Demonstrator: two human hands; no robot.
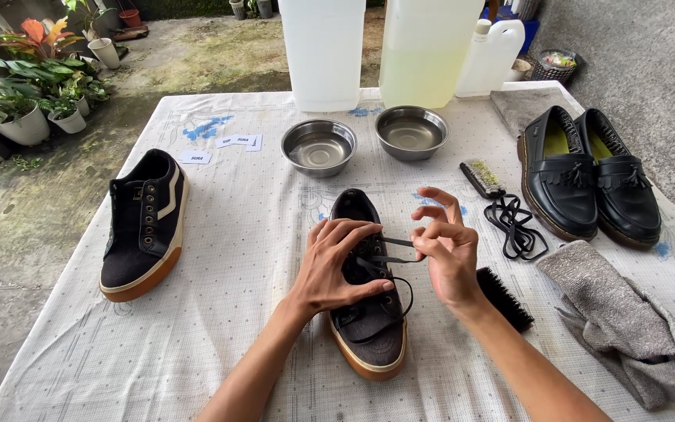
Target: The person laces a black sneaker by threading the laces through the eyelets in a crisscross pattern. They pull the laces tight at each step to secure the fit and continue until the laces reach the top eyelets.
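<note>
Currently the sneaker sits mid-table, toe toward the camera. Left hand lies over its tongue, fingers curled, pressing the upper. Right hand pinches the lace between thumb and forefinger just right of the eyelets, other fingers spread. Risks: a pull at this sideways angle could jam the lace in an eyelet or drag the shoe if the left hand slackens. The right forearm is near the brush; an elbow sweep could knock it off. Bowls stand well apart, unlikely to be disturbed.
</note>
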